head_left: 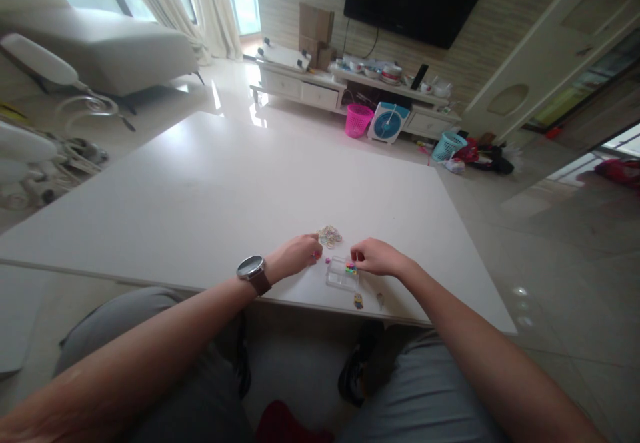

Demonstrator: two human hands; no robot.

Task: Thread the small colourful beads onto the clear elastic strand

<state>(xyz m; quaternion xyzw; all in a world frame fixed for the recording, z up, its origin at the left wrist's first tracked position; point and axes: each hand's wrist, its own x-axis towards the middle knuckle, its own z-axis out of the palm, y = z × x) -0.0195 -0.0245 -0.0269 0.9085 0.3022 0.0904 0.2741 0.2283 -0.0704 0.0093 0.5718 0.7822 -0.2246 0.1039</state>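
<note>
A clear divided box lies near the front edge of the white table. Small colourful pieces sit in its upper right compartment. My right hand is over that corner, fingers pinched together; what they hold, if anything, is too small to name. Left of the box, my left hand is curled around small pink and orange pieces. A pink piece rests between that hand and the box. Behind them lies a pile of thin pale rings.
A small yellow figure and a small pale item lie between the box and the table's front edge. My knees are below that edge. Chairs stand beyond the table's left side.
</note>
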